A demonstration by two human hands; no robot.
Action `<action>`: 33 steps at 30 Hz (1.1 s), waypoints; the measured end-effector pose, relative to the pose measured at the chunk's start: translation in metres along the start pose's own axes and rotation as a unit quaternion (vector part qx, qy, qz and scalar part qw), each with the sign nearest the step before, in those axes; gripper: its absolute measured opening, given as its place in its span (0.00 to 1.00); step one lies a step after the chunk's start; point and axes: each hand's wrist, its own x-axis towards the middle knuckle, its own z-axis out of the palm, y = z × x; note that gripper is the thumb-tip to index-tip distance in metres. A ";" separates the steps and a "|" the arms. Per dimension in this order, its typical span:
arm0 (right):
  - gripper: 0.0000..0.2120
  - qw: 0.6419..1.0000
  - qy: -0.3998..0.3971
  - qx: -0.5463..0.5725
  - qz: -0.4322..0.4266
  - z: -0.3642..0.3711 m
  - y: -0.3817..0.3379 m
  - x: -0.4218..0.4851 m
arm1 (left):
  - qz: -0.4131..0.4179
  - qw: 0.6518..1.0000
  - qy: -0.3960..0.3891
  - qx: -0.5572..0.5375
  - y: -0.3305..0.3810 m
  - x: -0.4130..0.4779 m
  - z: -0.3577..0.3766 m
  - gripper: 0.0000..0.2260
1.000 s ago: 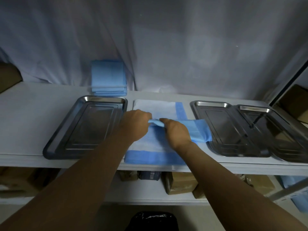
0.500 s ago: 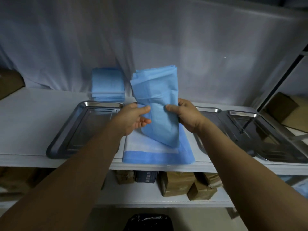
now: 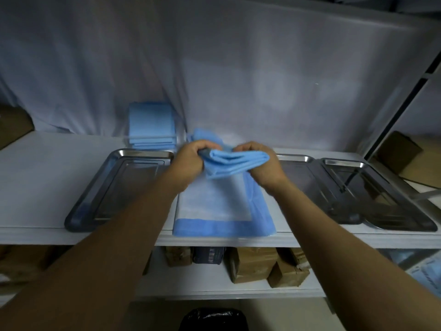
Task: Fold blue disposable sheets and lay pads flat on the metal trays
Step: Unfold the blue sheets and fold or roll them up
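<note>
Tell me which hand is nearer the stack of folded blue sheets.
Left. The left hand sits just right of the stack of folded blue sheets; the right hand is farther right.

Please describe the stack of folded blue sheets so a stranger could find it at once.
On the long white shelf, look behind the leftmost shiny metal tray. The stack of folded blue sheets sits there by the pale curtain, the only many-layered pile.
</note>
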 end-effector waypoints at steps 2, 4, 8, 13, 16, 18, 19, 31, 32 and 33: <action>0.10 0.997 -0.062 -0.027 0.045 0.006 0.024 -0.022 | -0.047 0.997 -0.045 0.043 -0.026 -0.018 0.001 0.12; 0.10 0.985 -0.131 -0.053 0.104 0.009 0.044 -0.042 | -0.101 0.985 -0.088 0.112 -0.051 -0.039 0.006 0.10; 0.10 0.960 -0.193 -0.166 0.115 0.009 0.057 -0.060 | 0.000 0.885 -0.116 0.450 -0.082 -0.069 0.011 0.16; 0.15 0.927 -0.288 -0.219 0.102 0.003 0.046 -0.056 | 0.060 0.883 -0.114 0.452 -0.075 -0.072 0.011 0.17; 0.12 0.930 -0.299 -0.167 0.132 0.000 0.045 -0.054 | 0.014 0.906 -0.133 0.401 -0.071 -0.074 0.012 0.14; 0.12 0.941 -0.273 -0.099 0.172 -0.002 0.046 -0.052 | -0.050 0.925 -0.104 0.363 -0.070 -0.071 0.010 0.11; 0.11 0.946 -0.255 -0.078 0.183 -0.002 0.048 -0.050 | -0.078 0.931 -0.091 0.345 -0.069 -0.068 0.009 0.10; 0.17 0.981 -0.081 -0.080 0.157 0.038 0.062 -0.007 | -0.150 0.937 0.038 0.313 -0.073 -0.011 0.012 0.15; 0.17 0.978 -0.081 -0.114 0.152 0.040 0.063 -0.002 | -0.139 0.940 0.043 0.310 -0.074 -0.007 0.010 0.14; 0.17 0.973 -0.082 -0.153 0.149 0.042 0.064 0.002 | -0.137 0.941 0.048 0.306 -0.076 -0.003 0.009 0.14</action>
